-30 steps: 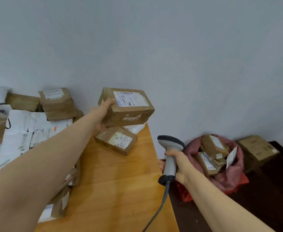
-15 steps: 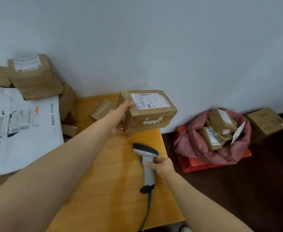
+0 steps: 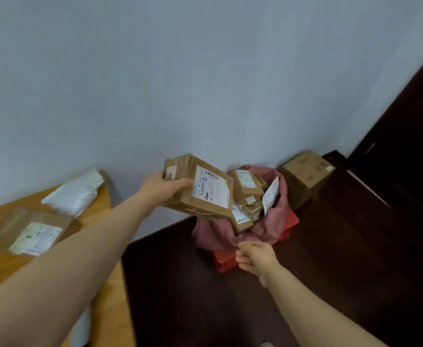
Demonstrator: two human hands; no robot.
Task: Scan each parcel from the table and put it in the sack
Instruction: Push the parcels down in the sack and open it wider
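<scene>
My left hand [image 3: 164, 187] grips a brown cardboard parcel [image 3: 205, 194] with a white label, held tilted in the air just left of and above the sack. The pink-red sack [image 3: 275, 221] stands on the dark floor against the wall and holds several brown parcels [image 3: 245, 186]. Near the sack's front edge my right hand [image 3: 254, 257] hangs with loosely curled fingers and nothing in it. The scanner is out of view.
The wooden table [image 3: 100, 216] at the left carries a brown labelled parcel [image 3: 34, 232] and a white plastic mailer [image 3: 74, 192]. A larger cardboard box [image 3: 306, 172] sits on the floor right of the sack. A dark door [image 3: 410, 126] stands at the far right.
My left hand carried the parcel from above the table rightward to beside the sack. My right hand let go of the scanner and moved over to the sack's front.
</scene>
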